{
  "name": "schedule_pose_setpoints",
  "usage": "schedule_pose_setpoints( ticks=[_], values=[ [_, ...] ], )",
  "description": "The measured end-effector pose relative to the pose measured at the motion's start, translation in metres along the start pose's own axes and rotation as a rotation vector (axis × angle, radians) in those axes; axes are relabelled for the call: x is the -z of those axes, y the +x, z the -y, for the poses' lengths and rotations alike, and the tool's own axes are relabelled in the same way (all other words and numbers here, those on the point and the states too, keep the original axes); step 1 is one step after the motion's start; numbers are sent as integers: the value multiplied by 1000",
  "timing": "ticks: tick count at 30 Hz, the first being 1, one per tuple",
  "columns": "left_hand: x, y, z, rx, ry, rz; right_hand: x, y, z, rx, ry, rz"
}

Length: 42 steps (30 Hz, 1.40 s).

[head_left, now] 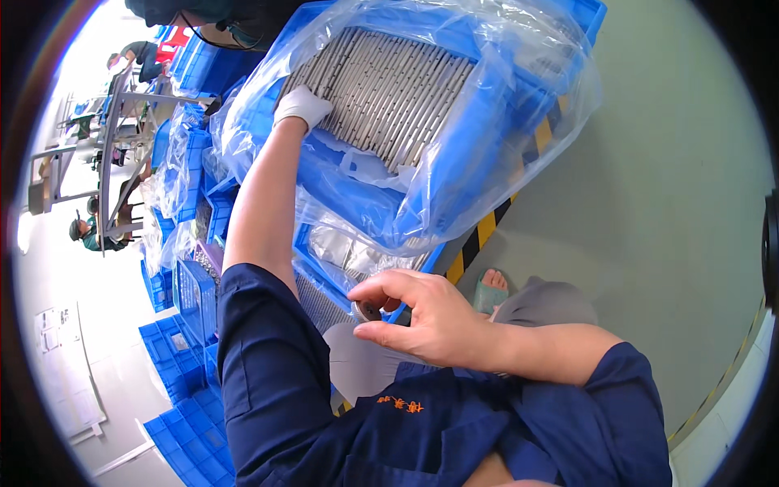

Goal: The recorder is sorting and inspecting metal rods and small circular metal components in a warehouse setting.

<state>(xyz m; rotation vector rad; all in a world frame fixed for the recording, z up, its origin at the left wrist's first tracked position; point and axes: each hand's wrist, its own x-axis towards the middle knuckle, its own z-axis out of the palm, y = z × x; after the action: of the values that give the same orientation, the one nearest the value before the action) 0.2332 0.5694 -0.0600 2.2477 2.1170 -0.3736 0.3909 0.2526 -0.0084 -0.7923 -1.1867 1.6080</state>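
Observation:
My left hand, in a white glove, reaches into a plastic-lined blue crate. It touches the left edge of a packed layer of slim grey metal rods with dark spots along them. Its fingers look curled in, and whatever they grip is hidden. My bare right hand is raised in front of my body, below the crate. Between its thumb and forefinger it pinches a small round metal piece with a ridged rim and a dark centre.
Beneath the lined crate sits another blue crate containing silvery wrapped material. Several blue bins stand stacked along the left. Black-and-yellow floor tape runs beside the crates, with grey floor to the right. Other people sit at far left.

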Motion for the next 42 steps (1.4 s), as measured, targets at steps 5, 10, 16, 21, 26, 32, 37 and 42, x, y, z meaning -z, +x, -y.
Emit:
schedule_pose_setpoints(
  ticks=[5, 10, 16, 21, 26, 32, 37, 42],
  values=[
    [-3, -1, -1, -25, 68, -3, -4, -4, 2, -29, 59, 19],
    [-7, -9, -14, 17, 59, -72, -7, -4, 4, -51, 117, 26],
    [-6, -11, -15, -8, 76, -84, -9, -7, 1, -38, 124, 22],
    [13, -11, -23, 37, 84, -146, -7, -6, -1, -60, 98, -2],
    [16, 10, -1, -74, -53, -53, -14, -8, 2, -65, 100, 29],
    [29, -23, -15, -126, 122, -236, -27, -6, 4, -69, 85, 58],
    [64, -120, 28, -253, -239, -268, -55, -5, 5, -53, 91, 165],
    [59, -275, 79, -31, -1487, 71, -97, -7, -8, -220, 272, 360]
  ],
)
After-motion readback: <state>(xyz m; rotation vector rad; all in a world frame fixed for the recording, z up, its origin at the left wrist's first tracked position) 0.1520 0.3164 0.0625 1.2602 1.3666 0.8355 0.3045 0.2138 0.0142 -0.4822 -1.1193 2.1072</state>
